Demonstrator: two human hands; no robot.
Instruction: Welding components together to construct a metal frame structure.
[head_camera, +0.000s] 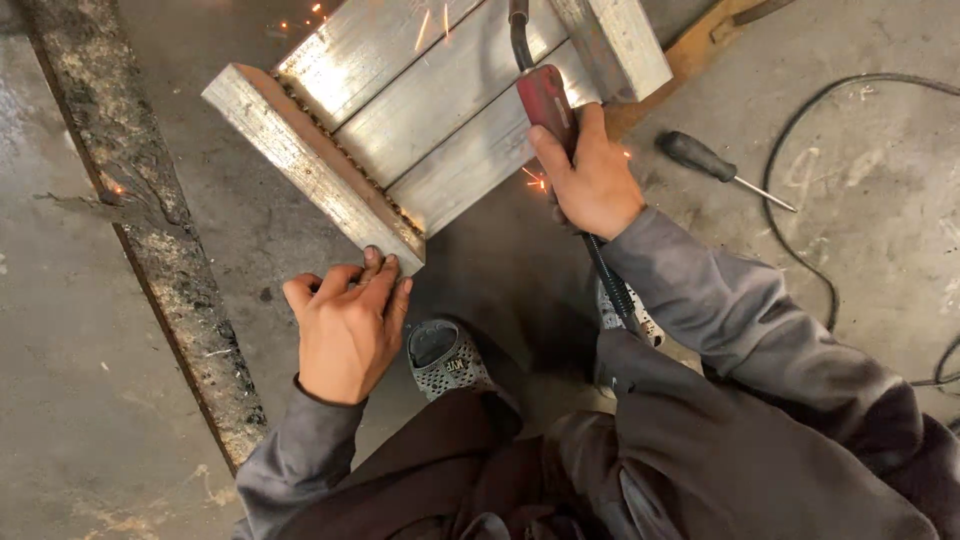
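**Torch in one hand, frame steadied with the other**

Your knees and dark trousers fill the bottom of the view, with a perforated grey shoe (447, 357) on the concrete floor (80, 420) at about 6 o'clock. Just beyond, your left hand (347, 330) lies flat, fingers together, its tips touching the near corner of the steel frame (420, 130); that grip is open, pressing rather than holding. Your right hand (592, 180), at 1 o'clock from the shoe, is closed around the red welding torch (545, 98), its black hose (608, 275) running back under your wrist. Sparks show near that hand and at the top edge.

The frame spreads from centre to 12 o'clock: square tubes joined to a cross bar along a rough weld seam. I judge it heavy, rigid and hot near the seam, so hold it at bare ends away from the welds. A black-handled screwdriver (712, 165) lies at 2 o'clock, a black cable (800, 260) curving past it. No containers show.
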